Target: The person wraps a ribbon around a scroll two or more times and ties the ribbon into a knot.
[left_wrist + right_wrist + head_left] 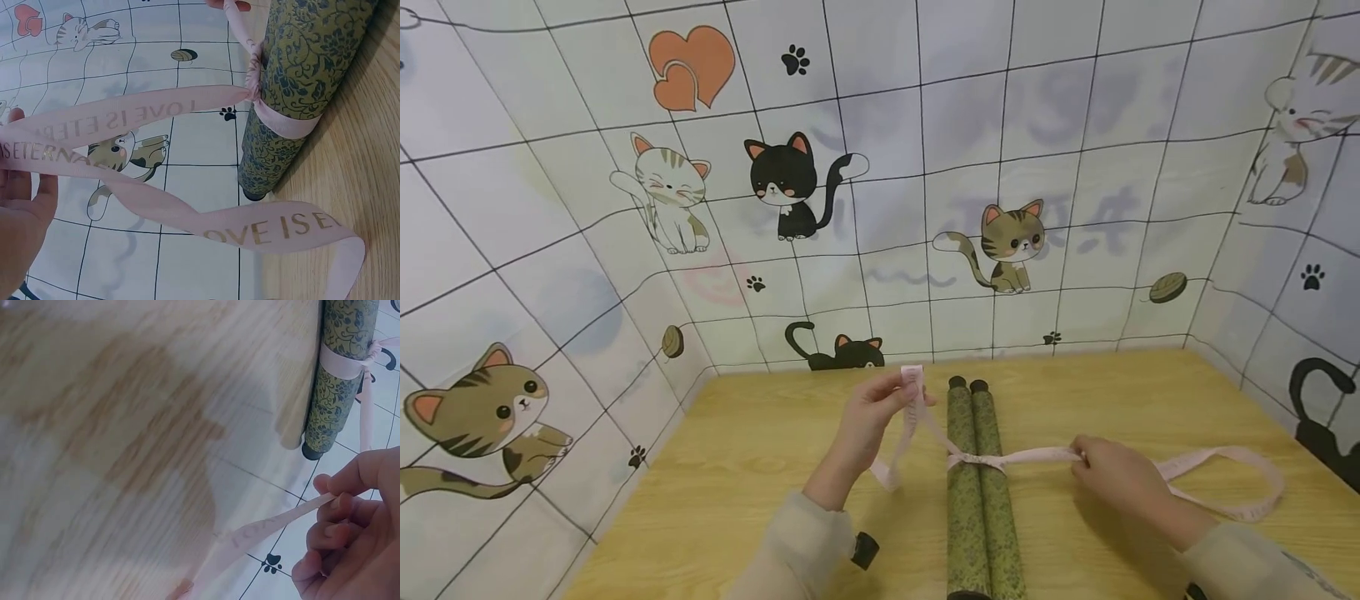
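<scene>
Two green floral-patterned scrolls with black end knobs lie side by side on the table. A pink ribbon with gold lettering is tied around both, with a twisted crossing on top. My left hand is raised to the left of the scrolls and pinches one ribbon end in a loop; its tail hangs down to the table. To the right, my right hand pinches the other end, drawn out sideways, and the rest loops onto the table. In the left wrist view, the knotted ribbon hugs the scrolls closely.
A small black object lies beside the left sleeve. Behind the wooden table stand walls with a cat-print grid covering, on the back and both sides.
</scene>
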A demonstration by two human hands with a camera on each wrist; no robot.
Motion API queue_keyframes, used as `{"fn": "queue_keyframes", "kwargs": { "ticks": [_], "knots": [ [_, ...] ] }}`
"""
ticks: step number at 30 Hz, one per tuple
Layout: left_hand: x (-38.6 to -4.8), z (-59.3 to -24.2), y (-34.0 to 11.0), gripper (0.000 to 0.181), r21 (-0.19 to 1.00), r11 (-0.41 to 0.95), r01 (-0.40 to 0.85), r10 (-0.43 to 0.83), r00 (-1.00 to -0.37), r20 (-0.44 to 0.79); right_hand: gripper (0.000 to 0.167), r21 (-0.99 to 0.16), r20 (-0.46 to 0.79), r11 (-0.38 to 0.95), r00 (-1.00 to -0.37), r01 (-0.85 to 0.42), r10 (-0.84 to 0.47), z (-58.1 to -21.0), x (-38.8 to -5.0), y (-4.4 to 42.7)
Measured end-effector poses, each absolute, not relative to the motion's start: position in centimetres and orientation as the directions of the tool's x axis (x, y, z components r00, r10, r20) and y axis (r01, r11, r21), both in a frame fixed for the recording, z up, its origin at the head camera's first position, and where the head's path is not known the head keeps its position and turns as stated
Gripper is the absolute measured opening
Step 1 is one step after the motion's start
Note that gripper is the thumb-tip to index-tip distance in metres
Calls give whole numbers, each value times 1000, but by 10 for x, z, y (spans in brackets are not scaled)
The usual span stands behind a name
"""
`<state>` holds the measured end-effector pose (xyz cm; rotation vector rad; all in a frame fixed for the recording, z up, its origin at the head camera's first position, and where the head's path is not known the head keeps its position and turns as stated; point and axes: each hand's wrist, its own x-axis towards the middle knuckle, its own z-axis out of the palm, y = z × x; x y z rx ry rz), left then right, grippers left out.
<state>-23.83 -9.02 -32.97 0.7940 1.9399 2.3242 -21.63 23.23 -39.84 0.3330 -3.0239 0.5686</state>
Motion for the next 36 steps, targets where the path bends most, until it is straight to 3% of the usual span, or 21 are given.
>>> {"fn": "queue_keyframes", "kwargs": {
  "ticks": [7,14,18,27,30,36],
  "knots": [
    [-239,-335,-89,13,906,-281,318,296,-869,397,30,-332,103,918,-976,-218,-194,-402,-208,235],
    [-239,-334,-90,33,932,-225,283,258,-906,337,27,-319,134,923,-974,-216,-182,-403,-207,234],
    [-239,-334,-91,26,943,-211,258,243,-921,306,23,-329,156,920,-973,-212,-168,-404,-207,236],
    [-239,-331,-95,10,925,-280,257,189,-930,316,13,-153,281,956,-939,-249,-199,-403,-206,259],
    [-238,-330,-95,7,918,-296,262,186,-927,325,11,-110,299,970,-938,-217,-176,-402,-205,277],
    [-237,-330,-93,11,913,-302,275,199,-918,342,25,-130,228,987,-972,-90,-59,-398,-206,321]
  ]
}}
